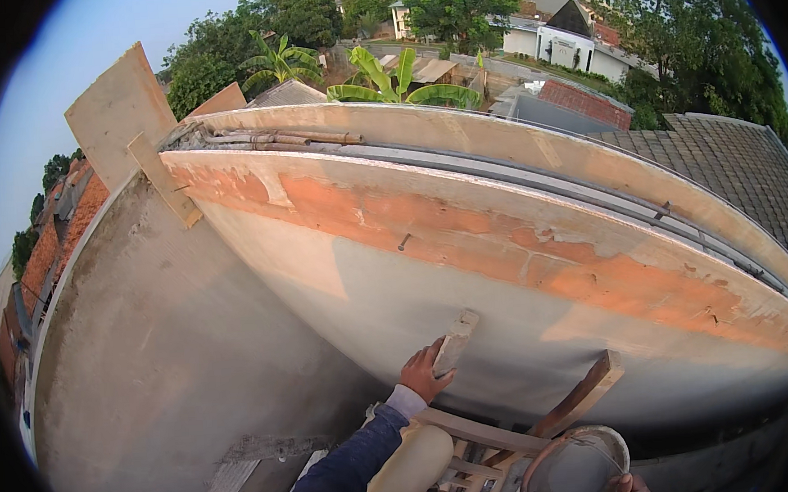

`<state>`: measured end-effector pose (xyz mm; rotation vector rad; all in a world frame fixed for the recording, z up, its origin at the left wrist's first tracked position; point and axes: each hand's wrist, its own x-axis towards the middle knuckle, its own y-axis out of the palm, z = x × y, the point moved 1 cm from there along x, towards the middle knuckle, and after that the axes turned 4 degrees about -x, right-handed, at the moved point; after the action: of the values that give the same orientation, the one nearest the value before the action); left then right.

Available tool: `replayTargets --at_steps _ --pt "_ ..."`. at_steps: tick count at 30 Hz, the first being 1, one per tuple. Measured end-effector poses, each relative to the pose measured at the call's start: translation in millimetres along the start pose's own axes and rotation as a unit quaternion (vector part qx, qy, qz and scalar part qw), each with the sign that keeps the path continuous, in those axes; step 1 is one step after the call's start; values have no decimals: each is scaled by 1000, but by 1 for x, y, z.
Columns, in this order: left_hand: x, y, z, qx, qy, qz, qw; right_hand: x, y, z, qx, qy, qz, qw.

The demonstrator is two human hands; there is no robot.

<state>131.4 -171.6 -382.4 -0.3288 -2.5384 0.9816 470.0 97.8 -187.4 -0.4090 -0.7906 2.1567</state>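
My left hand [426, 372], in a dark blue sleeve with a grey cuff, is closed around the upper end of a pale wooden upright [458, 337]. It looks like one rail of a wooden ladder [482, 430] below me. The ladder's other rail [592, 387] sticks up to the right, brown with a light cut end. At the lower right, my right hand [633, 489] grips the rim of a round bucket [574, 465] with grey wet-looking contents; the frame's lower edge cuts off part of this hand. My knee [425, 456] in beige trousers shows beside my left forearm.
In front curves a smooth grey plastered wall [397, 291] with an orange-stained upper band [502, 239]; a nail [404, 243] sticks out. Another plastered wall [175, 350] stands left. Boards [124, 109] rise at the corner. Bamboo poles [279, 139] lie behind the wall's top; roofs and trees lie beyond.
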Motion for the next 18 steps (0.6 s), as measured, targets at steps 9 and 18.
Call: replayTargets --at_steps 9,18 --pt "29 -89 -46 -9 57 -78 995 21 22 14 9 -34 -5 999" --pt "229 -302 -175 96 254 53 961 57 24 29 6 -32 4 999"
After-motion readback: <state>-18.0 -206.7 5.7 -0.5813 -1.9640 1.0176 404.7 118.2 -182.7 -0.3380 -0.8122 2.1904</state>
